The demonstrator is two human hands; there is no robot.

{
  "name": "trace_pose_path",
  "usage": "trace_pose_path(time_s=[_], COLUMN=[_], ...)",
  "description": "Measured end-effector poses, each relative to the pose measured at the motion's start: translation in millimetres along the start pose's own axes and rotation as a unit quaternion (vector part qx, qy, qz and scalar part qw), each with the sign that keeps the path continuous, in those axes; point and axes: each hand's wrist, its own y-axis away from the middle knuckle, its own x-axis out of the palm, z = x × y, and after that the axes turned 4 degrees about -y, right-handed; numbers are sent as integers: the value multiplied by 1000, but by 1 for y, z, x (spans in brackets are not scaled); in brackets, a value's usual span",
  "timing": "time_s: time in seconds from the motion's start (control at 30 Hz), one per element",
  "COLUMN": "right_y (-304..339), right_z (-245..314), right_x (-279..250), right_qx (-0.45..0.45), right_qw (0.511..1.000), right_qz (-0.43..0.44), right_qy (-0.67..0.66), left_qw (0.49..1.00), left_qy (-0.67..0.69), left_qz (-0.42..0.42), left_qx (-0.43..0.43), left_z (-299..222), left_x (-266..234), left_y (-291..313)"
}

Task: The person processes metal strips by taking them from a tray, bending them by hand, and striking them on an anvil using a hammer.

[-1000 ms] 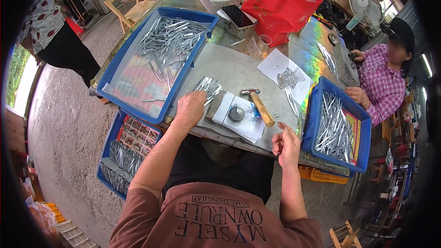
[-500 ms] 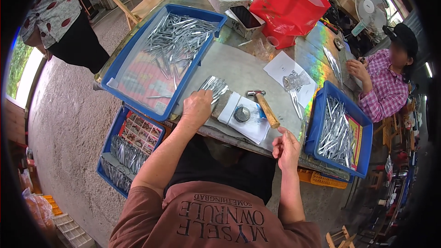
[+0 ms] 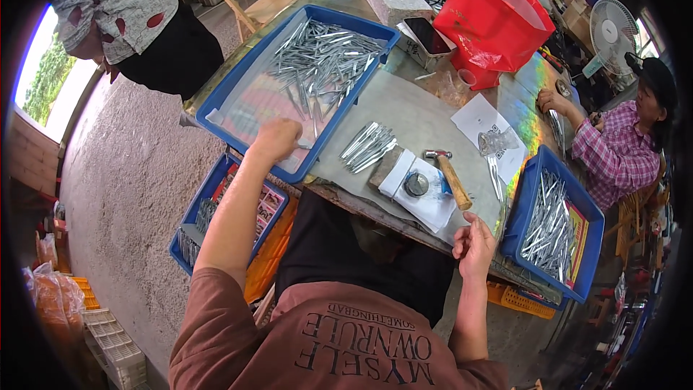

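Observation:
My left hand (image 3: 278, 139) is closed over the near end of a large blue tray (image 3: 206, 119), pinching a slim silver metal piece (image 3: 304, 146) that shows beside the fingertips. Farther up the tray lies a heap of similar tapered metal pieces (image 3: 325, 58). A small bundle of them (image 3: 368, 146) rests on the grey table mat, next to a stone block (image 3: 386, 166). My right hand (image 3: 475, 247) hovers at the table's front edge, fingers loosely bent and apart, nothing visible in it. Its index fingertip is near the handle end of a ball-peen hammer (image 3: 453, 182). A dark round metal block (image 3: 416, 183) sits on white paper.
A second blue tray (image 3: 514, 235) of metal pieces stands at right. Behind are a red plastic container (image 3: 498, 14) and a phone (image 3: 431, 35). A co-worker in a checked shirt (image 3: 613, 141) sits at right; another person (image 3: 130, 14) stands at left. A lower blue tray (image 3: 189, 230) is below.
My left hand has moved from the small bundle into the large tray and taken hold of a metal piece there. My right hand stays by the hammer handle. The whole view has shifted.

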Motion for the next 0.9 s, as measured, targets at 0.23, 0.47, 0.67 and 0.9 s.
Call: trace_pose_path(time_s=[0.23,0.47,0.67,0.9], right_y=[3,9,19,38], right_z=[1,0,-4,-2], right_x=[3,-2,14,44], right_qx=[-5,-6,-33,-3], right_qw=[1000,1000,999,985], right_qz=[4,0,27,136], right_qy=[-3,-6,32,104], left_qw=[999,972,836,714], left_qy=[10,208,546,695], left_qz=[19,-93,-50,81], left_qx=[34,-52,-18,-14], left_z=[16,-23,-66,-140], left_x=[14,-42,-52,-23], left_y=[-4,12,40,60])
